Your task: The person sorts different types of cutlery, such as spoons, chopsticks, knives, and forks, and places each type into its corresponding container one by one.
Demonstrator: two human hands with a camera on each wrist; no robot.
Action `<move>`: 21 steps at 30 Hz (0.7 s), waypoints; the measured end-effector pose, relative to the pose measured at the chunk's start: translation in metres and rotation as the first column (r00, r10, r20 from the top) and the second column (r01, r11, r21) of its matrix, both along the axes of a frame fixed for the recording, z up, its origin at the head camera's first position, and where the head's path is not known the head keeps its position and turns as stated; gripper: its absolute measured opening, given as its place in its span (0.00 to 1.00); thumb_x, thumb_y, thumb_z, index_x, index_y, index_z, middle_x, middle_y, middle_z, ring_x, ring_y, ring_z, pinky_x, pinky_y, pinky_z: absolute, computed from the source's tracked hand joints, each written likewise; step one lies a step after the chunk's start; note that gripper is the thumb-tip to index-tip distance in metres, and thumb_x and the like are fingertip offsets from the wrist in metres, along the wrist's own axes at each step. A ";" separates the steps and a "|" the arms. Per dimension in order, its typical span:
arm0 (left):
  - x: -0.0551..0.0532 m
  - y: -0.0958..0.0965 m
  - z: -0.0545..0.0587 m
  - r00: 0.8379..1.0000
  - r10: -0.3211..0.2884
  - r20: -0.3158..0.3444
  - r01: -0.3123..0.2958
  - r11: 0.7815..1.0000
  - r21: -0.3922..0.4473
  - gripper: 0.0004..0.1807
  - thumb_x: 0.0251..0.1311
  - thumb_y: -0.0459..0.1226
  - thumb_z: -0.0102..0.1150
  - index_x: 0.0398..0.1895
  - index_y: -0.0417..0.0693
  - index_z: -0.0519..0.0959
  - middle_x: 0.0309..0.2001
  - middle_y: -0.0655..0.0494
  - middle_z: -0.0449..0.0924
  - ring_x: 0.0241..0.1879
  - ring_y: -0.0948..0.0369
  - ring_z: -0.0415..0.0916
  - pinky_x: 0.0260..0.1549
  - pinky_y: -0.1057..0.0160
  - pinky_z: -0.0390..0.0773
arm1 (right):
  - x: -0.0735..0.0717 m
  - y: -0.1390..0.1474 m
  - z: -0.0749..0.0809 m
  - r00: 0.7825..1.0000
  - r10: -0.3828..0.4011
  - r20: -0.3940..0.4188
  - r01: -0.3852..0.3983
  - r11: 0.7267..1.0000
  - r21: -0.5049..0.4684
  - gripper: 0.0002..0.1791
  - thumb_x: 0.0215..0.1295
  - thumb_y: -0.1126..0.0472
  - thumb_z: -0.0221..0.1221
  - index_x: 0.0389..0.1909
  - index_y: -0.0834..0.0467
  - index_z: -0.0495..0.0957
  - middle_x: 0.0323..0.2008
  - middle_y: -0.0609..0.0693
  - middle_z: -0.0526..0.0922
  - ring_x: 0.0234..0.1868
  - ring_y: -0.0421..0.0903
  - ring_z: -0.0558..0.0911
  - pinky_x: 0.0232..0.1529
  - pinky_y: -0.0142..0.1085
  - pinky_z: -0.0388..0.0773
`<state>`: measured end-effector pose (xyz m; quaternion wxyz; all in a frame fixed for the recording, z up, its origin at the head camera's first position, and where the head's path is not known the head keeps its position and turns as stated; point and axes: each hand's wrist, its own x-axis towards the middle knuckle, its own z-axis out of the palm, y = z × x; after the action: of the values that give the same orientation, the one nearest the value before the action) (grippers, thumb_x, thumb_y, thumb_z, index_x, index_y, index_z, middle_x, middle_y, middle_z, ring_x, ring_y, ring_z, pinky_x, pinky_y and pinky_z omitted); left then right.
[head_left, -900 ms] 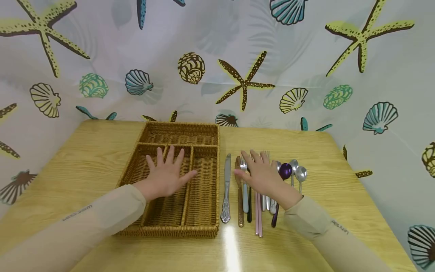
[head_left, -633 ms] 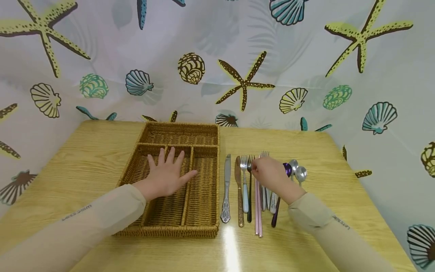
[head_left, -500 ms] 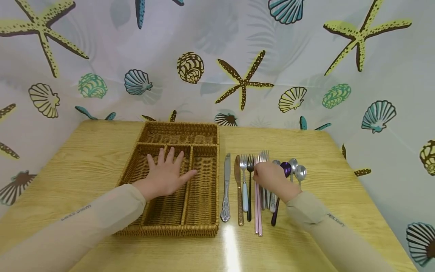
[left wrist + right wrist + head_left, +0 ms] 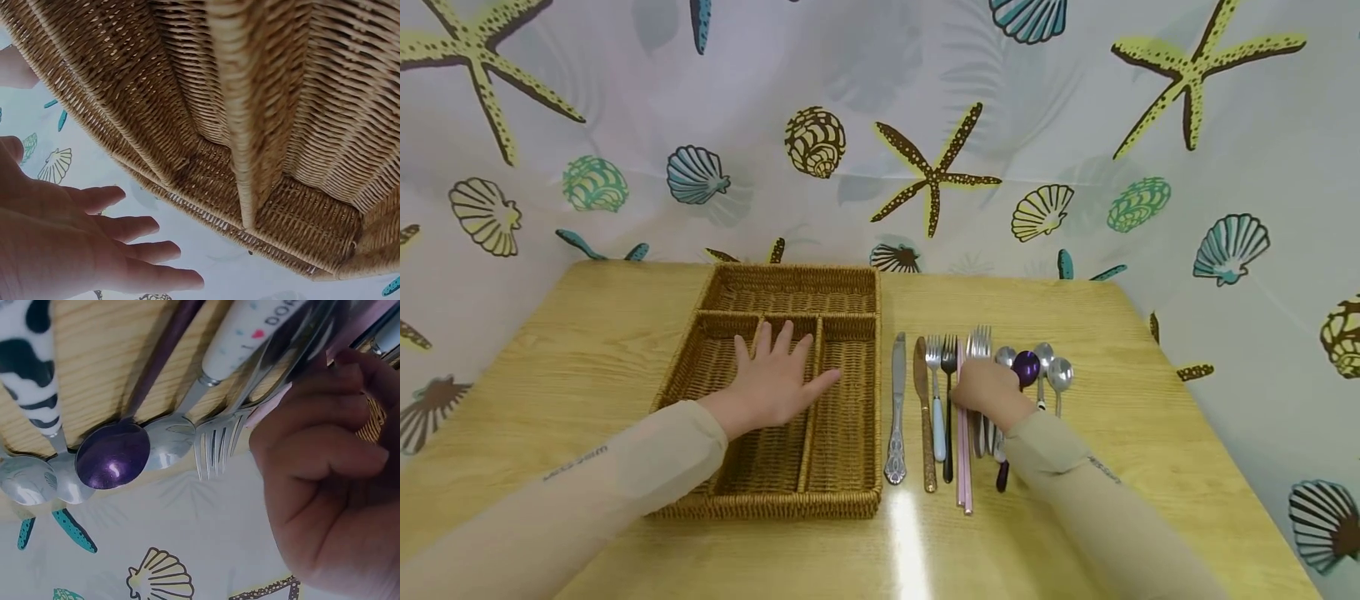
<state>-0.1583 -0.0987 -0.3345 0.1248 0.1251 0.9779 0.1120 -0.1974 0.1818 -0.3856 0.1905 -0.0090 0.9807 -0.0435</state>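
My left hand is spread flat over the brown wicker tray, fingers straight; the left wrist view shows the fingers apart with nothing in them. My right hand, its fingers curled, pinches a pair of pink chopsticks in the row of cutlery. In the right wrist view a pink chopstick runs in to the thumb and index finger, whose tips are partly hidden. Left of the chopsticks lies a black fork; silver forks lie partly under the hand.
Left of the chopsticks lie a blue-handled fork, a copper-coloured knife and a silver knife. To the right are a purple spoon and several silver spoons. A patterned cloth hangs behind the table.
My right hand has gone from spread above the cutlery to curled down at the chopsticks, moving slightly left. The left hand stays spread over the tray. The head view has tilted slightly.
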 end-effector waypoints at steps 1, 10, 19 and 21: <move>0.000 0.001 0.001 1.000 -0.003 0.001 0.003 1.000 0.006 0.43 0.66 0.63 0.32 0.72 0.40 0.51 0.73 0.35 0.39 0.71 0.34 0.30 0.61 0.28 0.32 | -0.001 -0.001 0.000 1.000 -0.012 0.005 0.012 1.000 0.000 0.21 0.59 0.57 0.54 0.09 0.52 0.60 0.16 0.48 0.67 0.18 0.42 0.64 0.19 0.35 0.58; -0.001 0.006 0.003 1.000 -0.017 0.023 0.016 1.000 0.014 0.42 0.66 0.62 0.33 0.71 0.40 0.53 0.73 0.35 0.40 0.71 0.35 0.33 0.62 0.29 0.34 | -0.008 -0.002 0.001 0.996 -0.080 0.047 0.081 0.997 -0.004 0.18 0.60 0.56 0.52 0.12 0.53 0.63 0.24 0.52 0.74 0.22 0.44 0.67 0.22 0.35 0.62; -0.004 0.013 0.008 0.999 -0.036 -0.005 0.036 0.995 0.089 0.40 0.66 0.62 0.35 0.67 0.41 0.62 0.71 0.38 0.49 0.71 0.39 0.41 0.63 0.31 0.38 | -0.014 0.026 0.026 0.980 -0.148 0.135 0.193 0.878 -0.439 0.21 0.68 0.53 0.45 0.16 0.56 0.73 0.13 0.45 0.70 0.14 0.39 0.62 0.20 0.32 0.62; -0.003 0.015 0.009 0.999 -0.044 -0.004 0.044 0.994 0.101 0.39 0.66 0.62 0.35 0.66 0.40 0.63 0.71 0.37 0.50 0.71 0.39 0.43 0.63 0.31 0.38 | -0.014 0.027 0.027 0.956 -0.194 0.221 0.288 0.765 -0.576 0.19 0.67 0.55 0.43 0.19 0.57 0.72 0.11 0.43 0.70 0.13 0.37 0.62 0.18 0.29 0.63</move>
<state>-0.1616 -0.0839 -0.3253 0.1199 0.1530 0.9681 0.1583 -0.2115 0.2087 -0.3582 0.2428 0.0605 0.8915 -0.3777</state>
